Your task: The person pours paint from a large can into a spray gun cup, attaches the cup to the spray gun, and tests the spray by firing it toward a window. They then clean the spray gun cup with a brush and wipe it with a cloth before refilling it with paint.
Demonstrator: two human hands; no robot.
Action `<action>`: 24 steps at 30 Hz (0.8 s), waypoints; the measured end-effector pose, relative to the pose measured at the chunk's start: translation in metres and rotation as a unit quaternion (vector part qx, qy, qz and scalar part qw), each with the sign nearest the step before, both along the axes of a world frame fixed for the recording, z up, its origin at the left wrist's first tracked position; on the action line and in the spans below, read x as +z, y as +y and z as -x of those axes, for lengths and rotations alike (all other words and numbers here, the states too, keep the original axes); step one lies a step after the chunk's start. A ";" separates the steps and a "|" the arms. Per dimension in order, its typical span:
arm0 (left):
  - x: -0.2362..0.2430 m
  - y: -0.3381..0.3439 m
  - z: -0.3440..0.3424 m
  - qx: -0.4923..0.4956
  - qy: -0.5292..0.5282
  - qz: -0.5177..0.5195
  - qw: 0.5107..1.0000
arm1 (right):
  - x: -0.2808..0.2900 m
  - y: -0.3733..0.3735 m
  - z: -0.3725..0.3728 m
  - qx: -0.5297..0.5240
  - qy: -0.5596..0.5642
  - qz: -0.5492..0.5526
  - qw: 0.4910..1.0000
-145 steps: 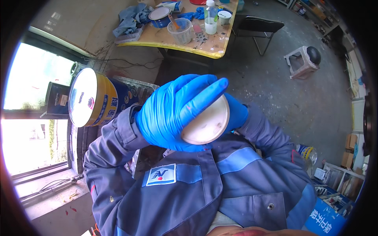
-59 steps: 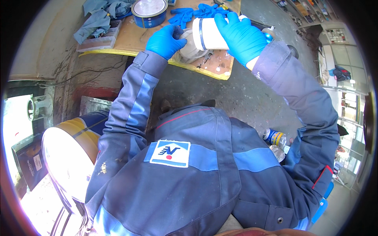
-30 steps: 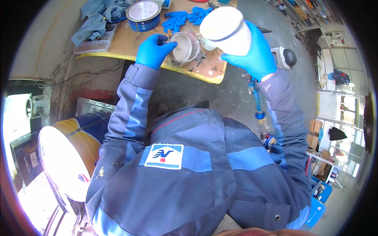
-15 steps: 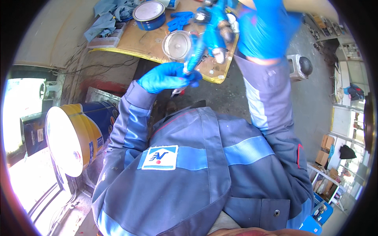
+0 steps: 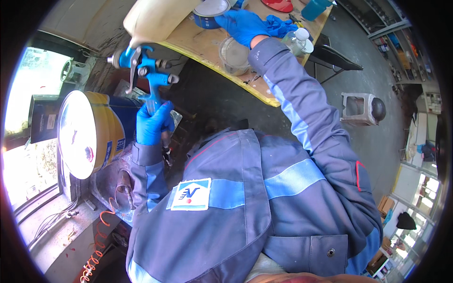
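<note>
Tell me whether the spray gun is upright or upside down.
The spray gun is upright: pale cup above, left hand gripping the handle below.

- A square white-and-blue patch (image 5: 191, 194) is showing a dark letter-like emblem and a red dot on the dark jacket (image 5: 252, 198).
- Blue panels (image 5: 109, 150) are carrying pale characters on the side of the yellow-and-blue bucket (image 5: 94, 132).
- A pale label (image 5: 51, 121) is standing on the black box (image 5: 41, 111), its print too small to make out.
- Any print on the blue tin (image 5: 205, 21) is coming out too small to read.
</note>
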State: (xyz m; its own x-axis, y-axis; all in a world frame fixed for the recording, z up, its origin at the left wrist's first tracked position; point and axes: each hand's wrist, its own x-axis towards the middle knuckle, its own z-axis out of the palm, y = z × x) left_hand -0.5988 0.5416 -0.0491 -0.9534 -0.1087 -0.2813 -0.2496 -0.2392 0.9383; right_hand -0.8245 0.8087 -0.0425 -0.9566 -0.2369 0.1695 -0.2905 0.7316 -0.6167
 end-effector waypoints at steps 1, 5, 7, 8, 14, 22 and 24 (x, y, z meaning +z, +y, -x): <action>-0.009 -0.004 -0.006 0.009 -0.023 -0.001 1.000 | -0.012 -0.002 0.004 -0.042 0.095 -0.227 0.968; -0.042 -0.016 -0.023 0.040 -0.041 0.021 0.998 | -0.031 0.008 0.003 -0.013 0.111 -0.199 0.974; -0.057 -0.019 -0.025 0.037 -0.070 0.023 0.997 | -0.029 0.015 0.001 -0.025 0.142 -0.175 0.974; -0.063 -0.020 -0.024 0.035 -0.078 0.023 0.996 | -0.028 0.018 0.001 -0.025 0.126 -0.134 0.983; -0.084 -0.022 -0.015 -0.001 -0.102 0.051 0.994 | -0.034 0.031 0.002 0.137 0.205 -0.086 0.965; -0.082 -0.028 0.004 -0.019 -0.096 0.048 0.994 | -0.037 0.037 0.016 0.129 0.186 -0.193 0.955; -0.081 -0.030 0.008 -0.027 -0.102 0.061 0.993 | -0.030 0.038 0.010 0.111 0.148 -0.120 0.975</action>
State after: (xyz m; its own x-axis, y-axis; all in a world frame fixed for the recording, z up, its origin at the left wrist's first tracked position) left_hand -0.6064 0.5117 -0.1297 -0.8834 -0.1038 -0.4569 -0.4468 -0.1070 0.8882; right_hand -0.8347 0.8465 -0.0720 -0.7951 -0.4993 0.3441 -0.5971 0.7436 -0.3008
